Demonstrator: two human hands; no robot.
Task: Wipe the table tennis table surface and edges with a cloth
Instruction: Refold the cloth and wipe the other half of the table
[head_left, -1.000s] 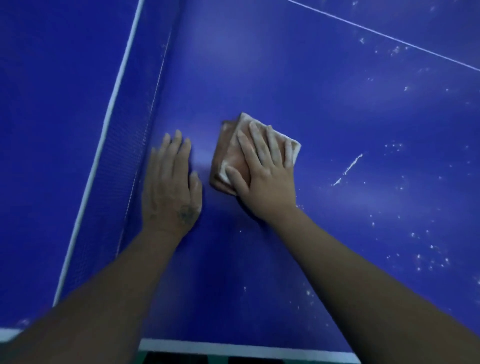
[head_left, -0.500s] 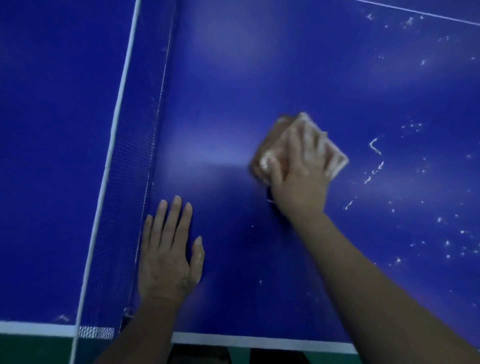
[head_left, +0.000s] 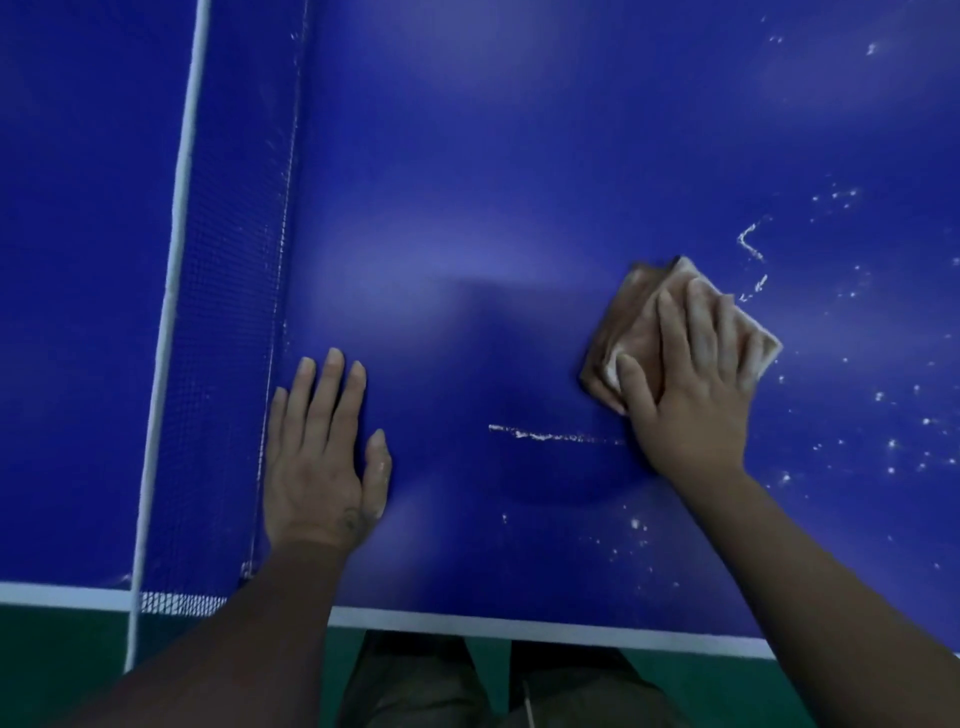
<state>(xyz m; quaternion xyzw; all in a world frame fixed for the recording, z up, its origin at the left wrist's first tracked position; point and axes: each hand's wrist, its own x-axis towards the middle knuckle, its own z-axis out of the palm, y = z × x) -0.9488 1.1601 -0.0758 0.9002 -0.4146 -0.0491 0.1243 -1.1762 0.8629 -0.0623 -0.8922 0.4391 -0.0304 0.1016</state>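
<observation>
The right hand (head_left: 691, 395) pressed its spread fingers (head_left: 701, 322) flat on the folded cloth (head_left: 631, 332), at three o'clock from the left hand (head_left: 322, 457), splayed flat on the table (head_left: 493, 156).

Single head-worn view, looking steeply down and close over the table (head_left: 519, 182) near its edge beside the net (head_left: 228, 312).

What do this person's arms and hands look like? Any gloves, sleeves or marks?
No gloves and no sleeves in view: both forearms are bare to the frame's edge. The left hand has a small dark mark near the wrist, and pale dust on the thumb. The right hand shows no rings or watch.
</observation>
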